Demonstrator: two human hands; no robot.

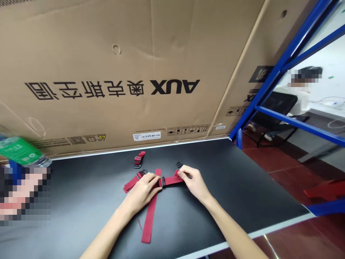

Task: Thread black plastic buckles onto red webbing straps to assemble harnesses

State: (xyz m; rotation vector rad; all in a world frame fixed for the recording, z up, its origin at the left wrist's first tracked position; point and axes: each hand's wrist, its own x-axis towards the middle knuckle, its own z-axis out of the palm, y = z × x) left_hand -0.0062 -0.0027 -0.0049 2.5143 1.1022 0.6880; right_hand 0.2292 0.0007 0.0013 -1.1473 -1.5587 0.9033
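Red webbing straps lie on the black tabletop [199, 223]. My left hand [147, 187] is closed on the red strap beside a dark metal buckle [162, 182]. One long strap end [148, 223] runs from under that hand toward the table's front, and a folded strap piece [131, 184] sticks out on its left. My right hand [193, 180] pinches the right end of the red strap [172, 180], stretched between both hands. Just beyond its fingertips is a black plastic buckle [179, 164]. A separate short red strap with metal buckles [139, 159] lies farther back.
A large cardboard box [121, 115] stands along the table's back edge. Blue metal posts [269, 82] rise at the right. A green-labelled bottle [24, 153] is at the left, near a partly pixelated area. A person [302, 93] sits beyond the posts.
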